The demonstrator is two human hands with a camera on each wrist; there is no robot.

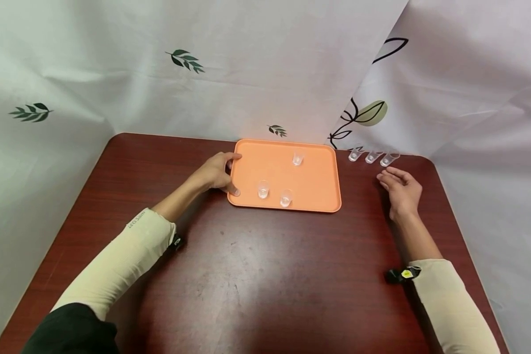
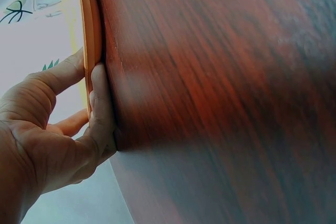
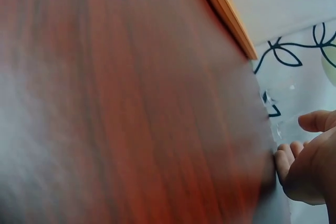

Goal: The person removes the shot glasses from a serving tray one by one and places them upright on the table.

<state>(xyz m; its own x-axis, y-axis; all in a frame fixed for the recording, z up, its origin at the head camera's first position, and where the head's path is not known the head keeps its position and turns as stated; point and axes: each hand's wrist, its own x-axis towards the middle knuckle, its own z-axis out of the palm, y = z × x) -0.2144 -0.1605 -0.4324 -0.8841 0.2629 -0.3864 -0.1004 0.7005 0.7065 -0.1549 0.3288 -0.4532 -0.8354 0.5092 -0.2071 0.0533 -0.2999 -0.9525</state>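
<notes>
Your left hand grips the left edge of the orange tray at the back of the table; three clear cups stand on it. Your right hand, fingers loosely bent, holding nothing, is just beside three more cups near the corner.

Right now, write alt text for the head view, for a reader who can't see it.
A person's left hand grips an orange tray holding three clear cups. The right hand is near three more cups on the table to the tray's right.
</notes>
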